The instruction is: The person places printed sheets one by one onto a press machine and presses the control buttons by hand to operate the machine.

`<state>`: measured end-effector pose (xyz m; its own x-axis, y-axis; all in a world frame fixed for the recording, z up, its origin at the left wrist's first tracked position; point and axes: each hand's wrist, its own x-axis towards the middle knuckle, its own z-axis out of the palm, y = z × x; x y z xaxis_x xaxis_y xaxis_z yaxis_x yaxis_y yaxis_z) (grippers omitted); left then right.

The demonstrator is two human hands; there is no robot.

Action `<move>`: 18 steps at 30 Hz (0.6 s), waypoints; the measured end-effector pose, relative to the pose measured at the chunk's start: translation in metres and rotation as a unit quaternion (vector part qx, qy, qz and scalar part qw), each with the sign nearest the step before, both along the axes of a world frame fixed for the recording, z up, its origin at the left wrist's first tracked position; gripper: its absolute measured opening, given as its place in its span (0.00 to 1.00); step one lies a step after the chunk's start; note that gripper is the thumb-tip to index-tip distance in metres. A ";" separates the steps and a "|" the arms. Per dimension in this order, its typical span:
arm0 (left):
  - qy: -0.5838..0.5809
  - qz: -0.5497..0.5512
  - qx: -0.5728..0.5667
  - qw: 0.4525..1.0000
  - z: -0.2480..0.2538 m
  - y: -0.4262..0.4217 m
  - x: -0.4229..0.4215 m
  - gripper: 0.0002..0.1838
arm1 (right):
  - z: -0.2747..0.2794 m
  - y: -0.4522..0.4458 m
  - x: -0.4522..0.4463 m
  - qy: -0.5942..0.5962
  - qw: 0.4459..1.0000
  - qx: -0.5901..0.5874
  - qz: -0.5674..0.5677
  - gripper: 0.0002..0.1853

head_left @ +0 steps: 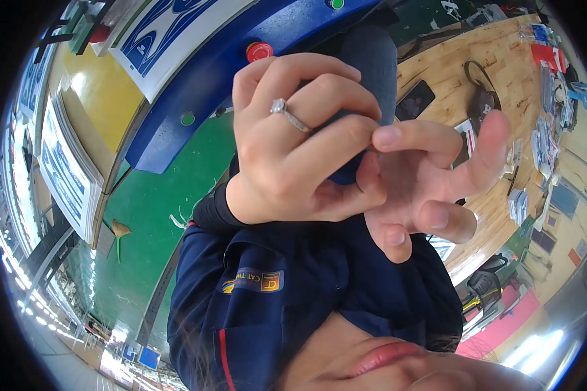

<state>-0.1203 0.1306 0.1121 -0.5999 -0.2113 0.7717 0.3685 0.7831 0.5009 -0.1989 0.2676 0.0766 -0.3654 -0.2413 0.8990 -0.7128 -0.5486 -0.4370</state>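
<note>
My left hand (293, 143), with a ring (287, 114) on one finger, is held in front of my chest with its back toward the camera. Its fingers are curled, and the thumb and index finger come together against my right hand (421, 169). Whatever they may pinch is hidden. The right hand is turned palm up, its fingers bent and spread apart. One right fingertip touches the left index finger. No object shows in the right palm. Dark sleeves and a navy jacket (306, 267) with a badge (259, 280) lie below the hands.
Ahead and left is a blue machine edge (169, 133) with a red button (259, 52) and printed sheets (160, 39). A stack of printed sheets (72, 176) stands left. On the right, a wooden table (437, 62) bears a phone (416, 99) and a dark strapped item (481, 101).
</note>
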 end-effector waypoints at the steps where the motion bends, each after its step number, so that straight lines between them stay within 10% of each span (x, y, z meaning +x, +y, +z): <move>1: 0.009 0.014 -0.008 1.000 0.000 0.001 -0.001 0.10 | 0.000 0.000 0.000 0.000 1.000 0.001 -0.001 0.25; 18: -0.034 -0.113 0.071 0.990 0.002 -0.005 0.004 0.12 | 0.002 0.007 0.016 -0.036 0.999 -0.008 -0.012 0.24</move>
<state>-0.1160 0.1252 0.1139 -0.6935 -0.1693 0.7003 0.4881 0.6044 0.6296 -0.1826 0.2741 0.0785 -0.4352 -0.2173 0.8737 -0.6932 -0.5384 -0.4792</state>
